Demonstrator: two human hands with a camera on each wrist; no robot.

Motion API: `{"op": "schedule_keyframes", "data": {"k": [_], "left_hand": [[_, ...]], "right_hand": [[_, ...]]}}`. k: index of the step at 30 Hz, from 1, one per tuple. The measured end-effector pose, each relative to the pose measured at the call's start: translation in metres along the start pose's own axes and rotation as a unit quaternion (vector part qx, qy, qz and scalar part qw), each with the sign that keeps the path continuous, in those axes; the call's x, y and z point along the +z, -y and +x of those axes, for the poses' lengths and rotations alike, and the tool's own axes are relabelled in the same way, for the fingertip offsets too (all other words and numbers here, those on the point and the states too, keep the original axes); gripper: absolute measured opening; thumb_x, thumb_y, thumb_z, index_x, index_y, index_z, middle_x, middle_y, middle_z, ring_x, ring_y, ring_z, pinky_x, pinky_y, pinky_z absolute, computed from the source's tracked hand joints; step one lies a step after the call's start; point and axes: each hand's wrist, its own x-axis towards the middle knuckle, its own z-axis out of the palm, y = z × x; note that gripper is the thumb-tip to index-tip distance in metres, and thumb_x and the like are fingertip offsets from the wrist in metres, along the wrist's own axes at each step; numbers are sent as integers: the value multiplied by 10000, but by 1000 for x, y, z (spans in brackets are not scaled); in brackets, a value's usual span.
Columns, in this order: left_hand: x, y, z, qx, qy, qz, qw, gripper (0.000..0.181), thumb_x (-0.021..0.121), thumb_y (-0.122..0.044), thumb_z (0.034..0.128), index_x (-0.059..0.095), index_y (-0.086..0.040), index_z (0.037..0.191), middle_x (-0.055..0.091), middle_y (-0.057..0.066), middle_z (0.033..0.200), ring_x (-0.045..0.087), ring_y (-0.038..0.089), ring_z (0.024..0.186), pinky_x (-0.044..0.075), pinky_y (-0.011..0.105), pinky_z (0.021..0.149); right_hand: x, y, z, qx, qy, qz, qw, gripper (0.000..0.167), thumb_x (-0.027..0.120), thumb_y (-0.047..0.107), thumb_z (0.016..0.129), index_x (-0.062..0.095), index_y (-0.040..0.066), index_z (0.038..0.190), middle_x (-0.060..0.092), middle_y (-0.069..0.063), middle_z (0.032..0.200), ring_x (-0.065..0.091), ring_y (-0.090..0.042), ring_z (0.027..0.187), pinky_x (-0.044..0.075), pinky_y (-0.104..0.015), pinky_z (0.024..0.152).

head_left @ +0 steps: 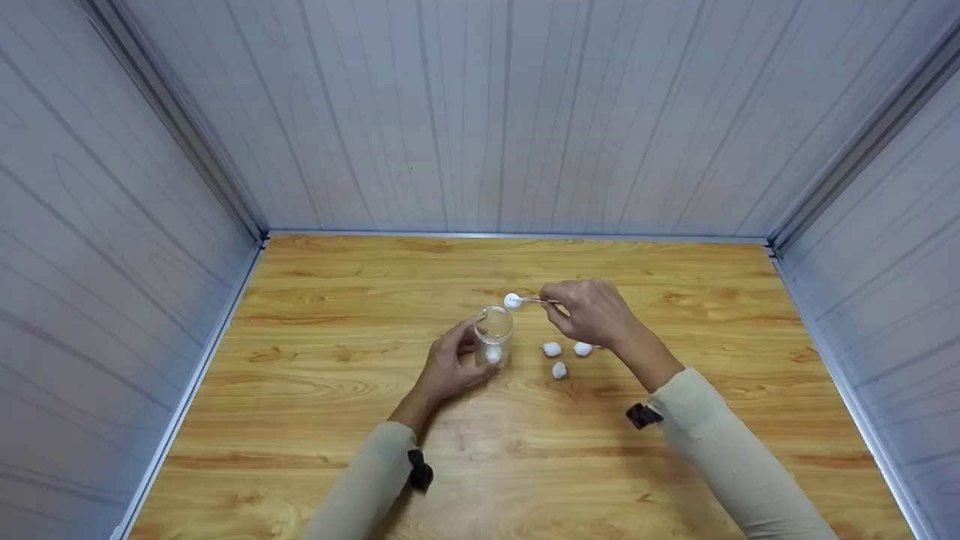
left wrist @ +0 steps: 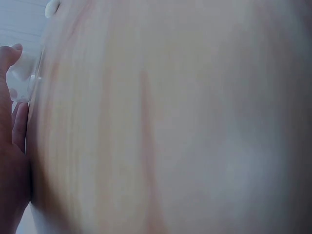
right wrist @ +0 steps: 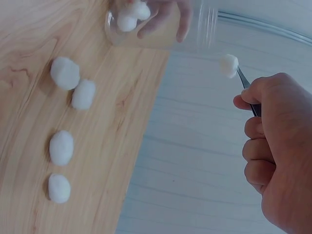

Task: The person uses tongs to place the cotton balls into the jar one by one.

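Observation:
My left hand (head_left: pixel 448 361) holds a clear glass jar (head_left: pixel 495 324) upright on the table, thumb and fingers around its lower part. White cotton balls (right wrist: pixel 127 22) lie at the bottom of the jar. In my right hand (head_left: pixel 596 311) a pair of metal tweezers (right wrist: pixel 247 84) is pinched between thumb and fingers. The tweezer tips grip one cotton ball (head_left: pixel 512 301), just above and beyond the jar's open rim, apart from it. In the left wrist view only part of the left hand (left wrist: pixel 13 161) and jar (left wrist: pixel 30 73) shows, at the left edge.
Several loose cotton balls (right wrist: pixel 62 147) lie on the wooden table (head_left: pixel 315 390), right of the jar and under the right forearm. Pale panel walls (head_left: pixel 480 120) stand at the back and both sides. A dark band piece (head_left: pixel 643 415) sits at the right wrist.

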Motion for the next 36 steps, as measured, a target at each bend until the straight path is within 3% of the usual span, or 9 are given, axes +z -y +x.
{"op": "schedule_keyframes", "data": {"k": [9,19,24,31,36], "left_hand": [[0,1,0,38,15,-49,10000,897,984,-142,870,537,-28,1639,732,281,1407,773,432,1250,701,448,1092],[1,1,-1,132,-34,-30,9999,875,976,-134,874,547,-39,1631,718,280,1442,782,437,1224,712,457,1065],[1,2,-2,183,-56,-32,9998,863,971,-147,877,556,-49,1627,733,273,1416,784,435,1215,715,460,1060],[2,8,-1,525,-156,105,9984,835,969,-162,871,567,-22,1590,751,272,1351,797,420,1165,730,422,1016],[0,4,1,170,-18,-13,9999,859,973,-167,877,556,-32,1617,746,262,1387,780,422,1231,707,458,1079]], "right_hand": [[0,10,0,-248,-173,-57,9995,72,756,141,1059,812,105,1085,863,-67,938,609,-165,541,498,-328,456],[2,17,2,-387,-172,42,9991,77,733,144,1065,803,111,1070,854,-60,882,494,-112,505,357,-250,447],[3,18,3,-374,-130,115,9992,69,744,145,1059,800,108,1073,851,-63,881,493,-121,502,358,-257,449],[6,19,4,-317,-111,130,9994,106,752,151,1053,816,101,1121,876,-69,938,469,-118,482,335,-256,446],[7,18,3,-233,-94,60,9997,108,747,154,1049,817,108,1118,871,-64,922,475,-118,487,399,-294,436]]}}
